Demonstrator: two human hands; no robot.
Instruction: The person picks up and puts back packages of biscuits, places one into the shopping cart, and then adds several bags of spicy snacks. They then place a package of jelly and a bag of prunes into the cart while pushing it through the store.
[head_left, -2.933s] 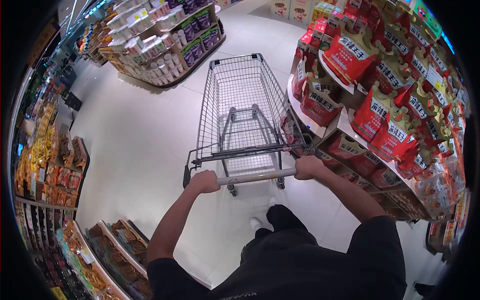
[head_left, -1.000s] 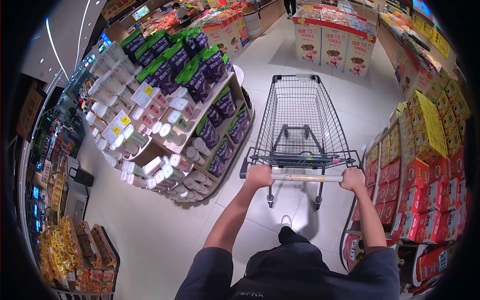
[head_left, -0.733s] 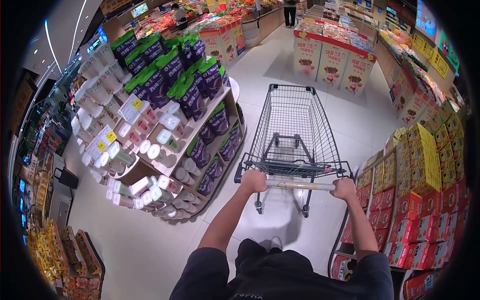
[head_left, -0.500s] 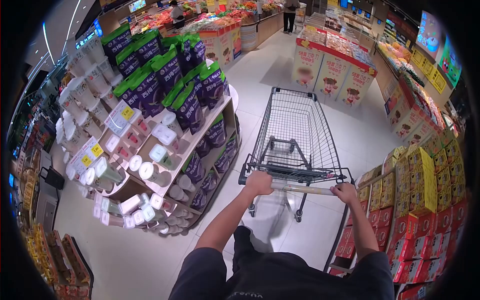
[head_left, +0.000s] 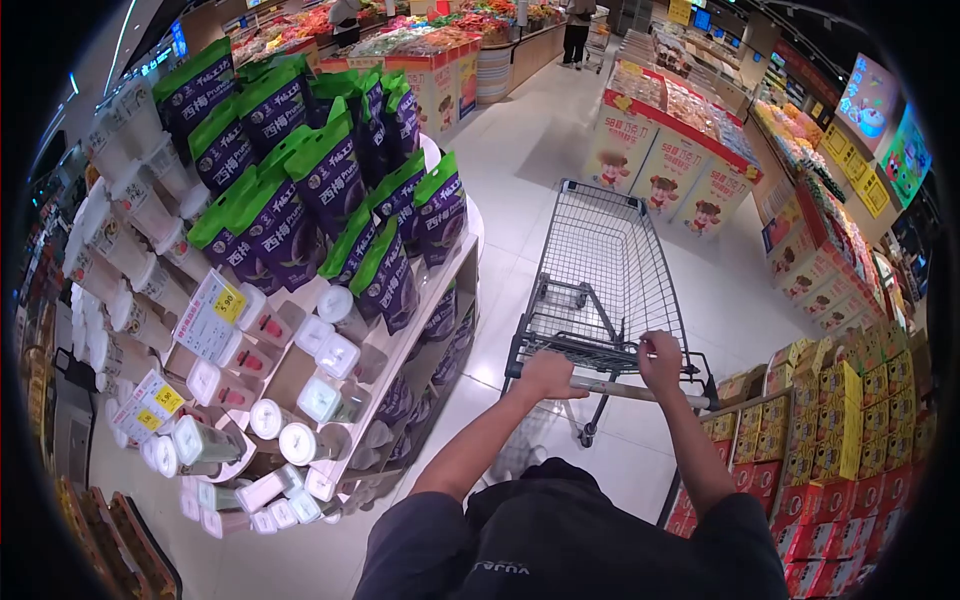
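Note:
A grey wire shopping cart (head_left: 610,260) stands in front of me, its basket pointing away. My left hand (head_left: 548,376) is closed round the left part of its pale handle (head_left: 630,391), the thumb lying along the bar. Above the right part of the handle, near the basket's rear edge, is my right hand (head_left: 660,364), lifted off the bar. Its fingers are curled in, and something tiny and pale may show at the fingertips, too small to name.
To the left, a rounded display stand (head_left: 440,290) bears purple prune bags (head_left: 330,170) and lidded containers (head_left: 130,200). Red and yellow boxes (head_left: 840,430) are stacked at right. Ahead stand candy bins (head_left: 650,150), with a person (head_left: 577,35) farther back beside another cart.
My right hand has left the handle and moved up and inward to the basket's rear edge. My left hand stays on the handle. The prune display now appears larger and nearer.

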